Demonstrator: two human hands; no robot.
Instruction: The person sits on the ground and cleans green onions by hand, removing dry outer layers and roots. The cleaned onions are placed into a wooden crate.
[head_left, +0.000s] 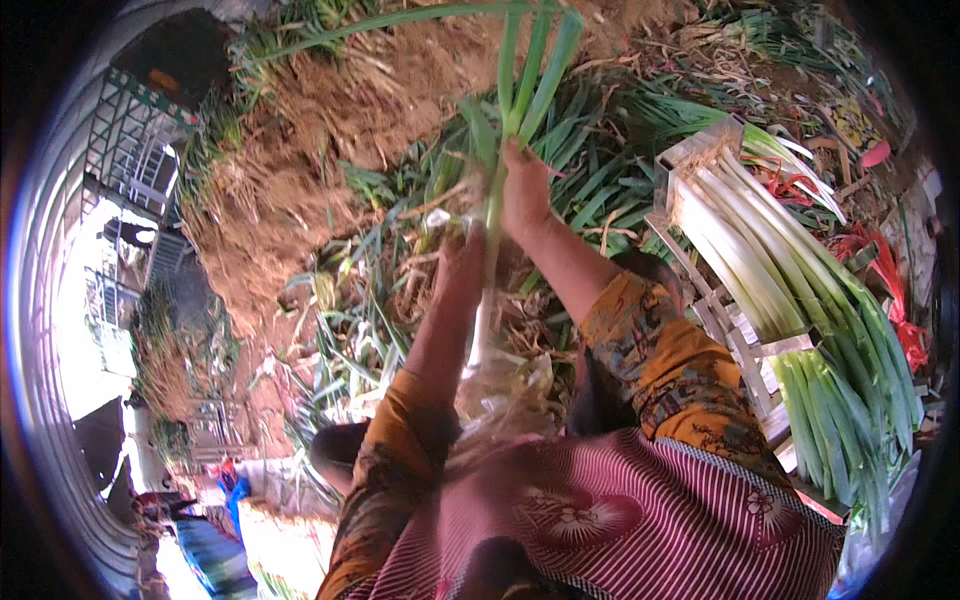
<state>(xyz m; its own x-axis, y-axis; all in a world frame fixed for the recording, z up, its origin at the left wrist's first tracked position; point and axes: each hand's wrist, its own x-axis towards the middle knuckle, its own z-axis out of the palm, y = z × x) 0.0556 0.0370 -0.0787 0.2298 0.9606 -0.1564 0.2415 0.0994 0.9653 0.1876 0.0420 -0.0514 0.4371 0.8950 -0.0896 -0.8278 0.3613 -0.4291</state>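
My right hand (523, 187) is closed around the upper stalk of a leek (491, 270), just below where its green leaves fan out. The leek hangs down in front of me, its white end low over the litter. Close to the left of the stalk is my left hand (459, 236), blurred, by some pale, dry leaf matter; whether it grips anything I cannot tell. Several thick leeks with trimmed white shafts (735, 232) lie together at my right on a wooden rack (784, 345), roots towards the top of the view.
Soil-covered piles of leeks (300, 157) rise ahead and to the left. Loose green leaves (585, 150) and dry peelings cover the ground before me. Red plastic ties (892, 292) hang beyond the rack. A blue-clothed person (234, 487) is far off at lower left.
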